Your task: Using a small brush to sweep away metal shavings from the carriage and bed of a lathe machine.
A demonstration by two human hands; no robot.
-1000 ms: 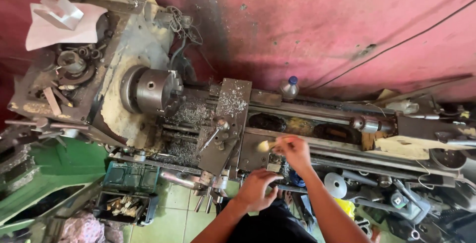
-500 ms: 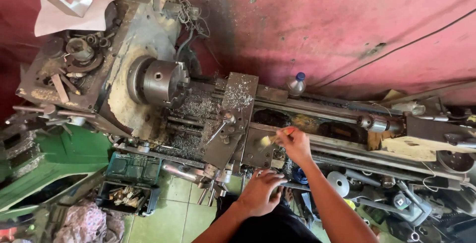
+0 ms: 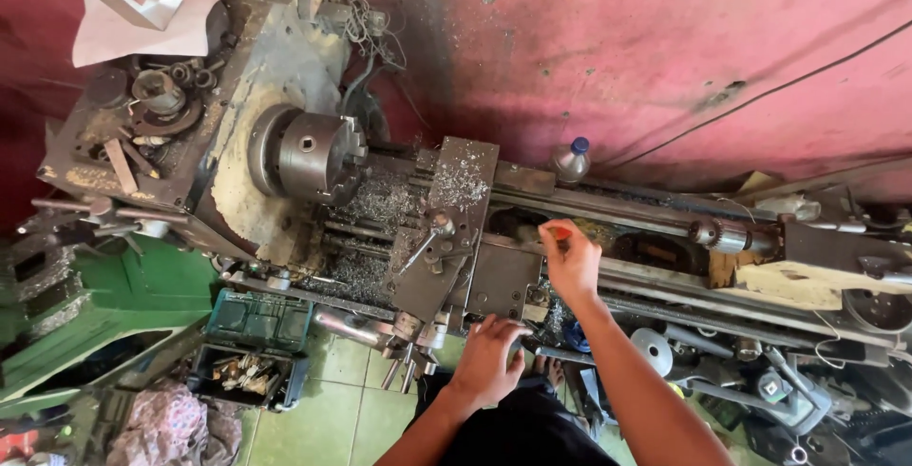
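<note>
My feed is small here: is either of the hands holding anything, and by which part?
The right hand pinches a small red-tipped thing, too hidden to name. The left hand rests on the lathe's front controls; a grip cannot be told.

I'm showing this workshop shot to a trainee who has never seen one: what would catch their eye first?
Probably the big silver chuck of the worn metal lathe at left centre, with metal shavings strewn on the bed beside it. Next, the right hand over the carriage, pinching a small red-tipped tool, while the left hand rests at the lathe's front edge. Behind it all runs a pink wall.
</note>
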